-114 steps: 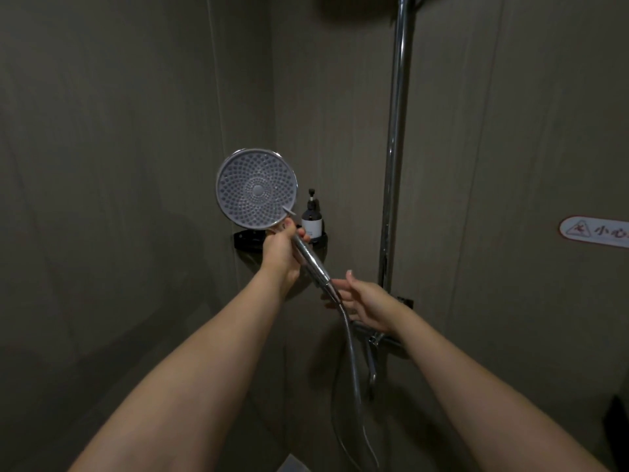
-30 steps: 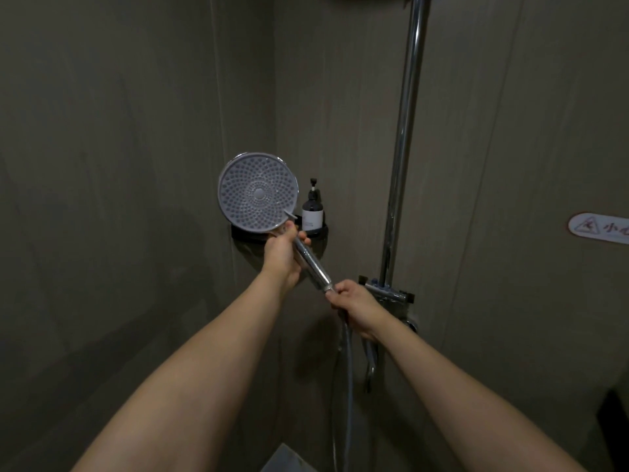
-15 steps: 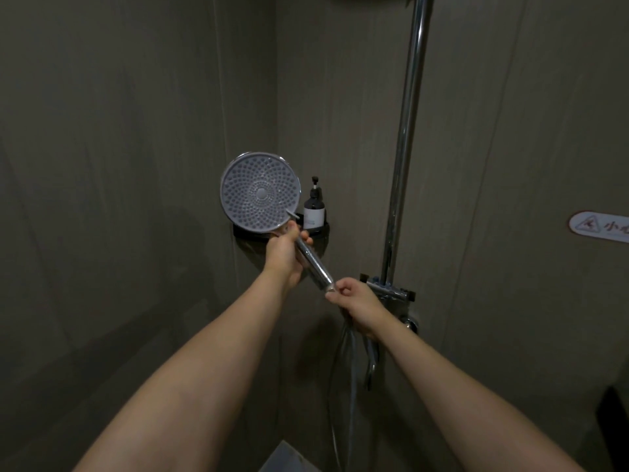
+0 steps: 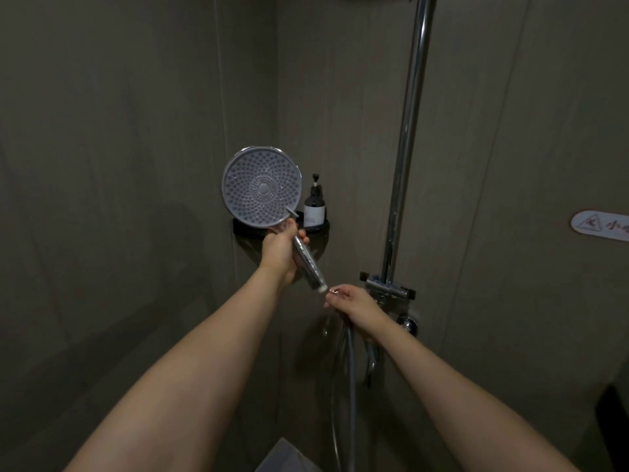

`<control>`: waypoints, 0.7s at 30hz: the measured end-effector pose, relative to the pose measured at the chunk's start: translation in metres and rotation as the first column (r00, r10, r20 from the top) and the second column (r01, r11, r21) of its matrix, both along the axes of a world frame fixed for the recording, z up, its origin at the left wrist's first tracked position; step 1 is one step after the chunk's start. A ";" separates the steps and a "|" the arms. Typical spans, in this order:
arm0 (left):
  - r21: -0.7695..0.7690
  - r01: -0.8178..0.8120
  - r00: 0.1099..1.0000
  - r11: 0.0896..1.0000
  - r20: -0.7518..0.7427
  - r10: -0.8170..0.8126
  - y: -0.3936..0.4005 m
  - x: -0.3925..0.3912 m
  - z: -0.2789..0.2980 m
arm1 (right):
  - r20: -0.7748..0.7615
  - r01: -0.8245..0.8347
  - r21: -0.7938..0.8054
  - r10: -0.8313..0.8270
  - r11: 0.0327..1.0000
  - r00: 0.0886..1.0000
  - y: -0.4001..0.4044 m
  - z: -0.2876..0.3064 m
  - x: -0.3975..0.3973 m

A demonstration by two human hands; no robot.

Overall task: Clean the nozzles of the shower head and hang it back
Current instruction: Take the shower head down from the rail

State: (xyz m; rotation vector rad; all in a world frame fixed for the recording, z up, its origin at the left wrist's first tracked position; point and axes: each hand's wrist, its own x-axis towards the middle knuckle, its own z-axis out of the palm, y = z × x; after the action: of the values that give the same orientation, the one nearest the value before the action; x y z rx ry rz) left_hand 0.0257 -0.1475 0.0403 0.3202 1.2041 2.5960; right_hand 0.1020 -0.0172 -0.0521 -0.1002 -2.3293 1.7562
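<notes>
Left hand (image 4: 279,251) gripping shower head (image 4: 262,189) handle, nozzles facing camera, right hand (image 4: 354,305) at five o'clock pinching detached hose (image 4: 350,362) end just beside handle tip

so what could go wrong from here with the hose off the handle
1. The hose end looks parted from the shower head handle, with droplets below the gap. Water left inside may drip onto the floor.
2. The right hand only pinches the hose nut. If it slips, the hose may swing against the chrome riser pipe.
3. The left hand grips just under the disc, so the head could tip.
</notes>
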 end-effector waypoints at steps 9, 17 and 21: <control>-0.204 -0.072 0.993 0.976 -0.107 0.051 -0.009 -0.017 -0.016 | -0.077 0.236 -0.023 -0.237 0.971 0.968 0.009 0.007 -0.004; -0.255 -0.119 0.988 0.959 -0.129 0.089 -0.015 -0.019 -0.016 | -0.033 0.249 -0.076 -0.252 0.965 0.967 0.021 -0.003 -0.006; -0.265 -0.159 0.979 0.951 -0.165 0.118 -0.015 -0.019 -0.012 | -0.030 0.254 -0.030 -0.255 0.967 0.967 0.020 -0.001 -0.006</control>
State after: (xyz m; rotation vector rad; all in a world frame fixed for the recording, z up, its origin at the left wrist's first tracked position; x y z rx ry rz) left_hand 0.0064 -0.1630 0.0282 0.3865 1.6764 2.5070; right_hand 0.0960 0.0024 -0.0530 -0.3549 -2.1594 1.6477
